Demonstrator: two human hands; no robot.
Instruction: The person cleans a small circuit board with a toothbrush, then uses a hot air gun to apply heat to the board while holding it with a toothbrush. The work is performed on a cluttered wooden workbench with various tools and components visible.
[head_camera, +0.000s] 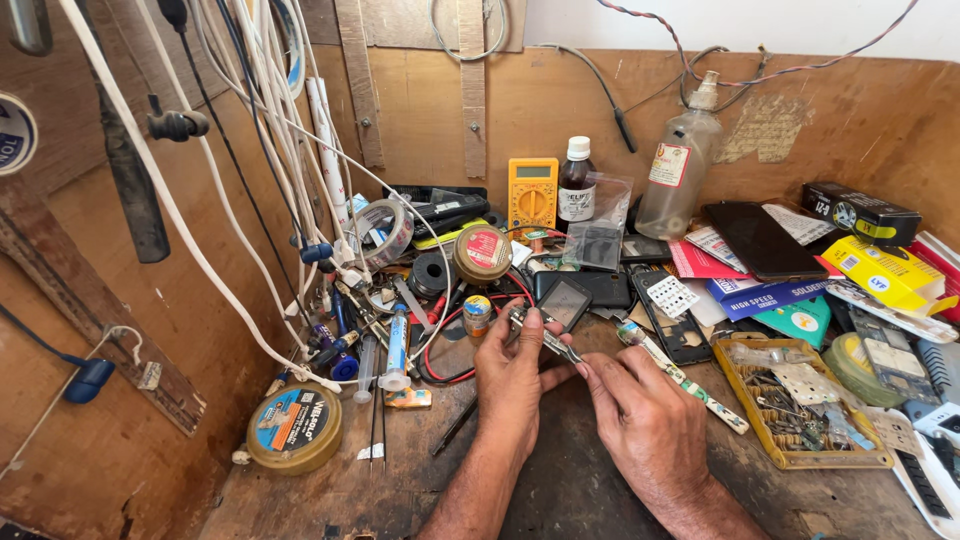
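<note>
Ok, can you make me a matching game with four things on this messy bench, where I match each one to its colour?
Things:
1. multimeter
2. small bottle's cap
3. syringe
4. parts tray

Colours:
A. clear with blue markings
B. white
C. mustard yellow, with small parts in it
D. yellow-orange with a grey screen

Pairs: 1-D, 2-B, 3-A, 4-C.

The left hand and right hand meet at a thin metal tool in the middle of the bench.
</note>
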